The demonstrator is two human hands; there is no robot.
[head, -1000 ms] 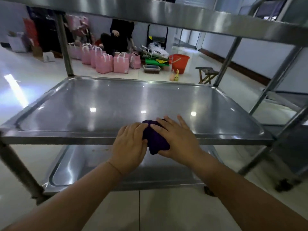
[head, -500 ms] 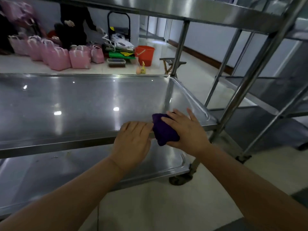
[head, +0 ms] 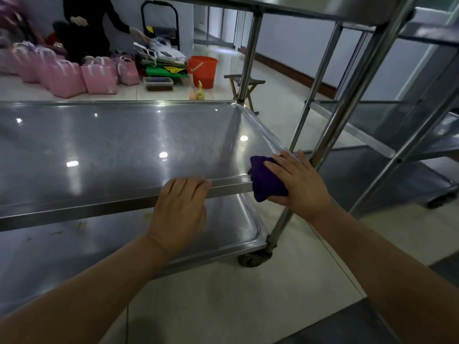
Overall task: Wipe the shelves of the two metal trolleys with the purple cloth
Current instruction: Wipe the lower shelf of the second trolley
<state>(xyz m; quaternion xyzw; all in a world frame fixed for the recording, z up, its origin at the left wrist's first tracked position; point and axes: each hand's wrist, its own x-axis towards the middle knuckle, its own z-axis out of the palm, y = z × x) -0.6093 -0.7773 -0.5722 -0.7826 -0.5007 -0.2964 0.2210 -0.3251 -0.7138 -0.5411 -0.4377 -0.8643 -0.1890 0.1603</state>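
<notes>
Wiping the front rim [head: 228, 186] of the middle shelf [head: 124, 145] with the purple cloth [head: 267, 181], bunched tight in the right hand [head: 298, 184], post [head: 330, 135] just right of the grip. Steadying left of it with the left hand [head: 180, 209], fingers flat on the rim. Next up, probably the lower shelf [head: 74, 247] below

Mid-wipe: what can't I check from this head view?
All head view.
Middle shelf, left end: cut off by the frame edge.
Purple cloth, far part: hidden under the right hand.
Top shelf, upper face: seen only from below.
Bottom shelf: specks too small to identify, part hidden behind the left hand.
</notes>
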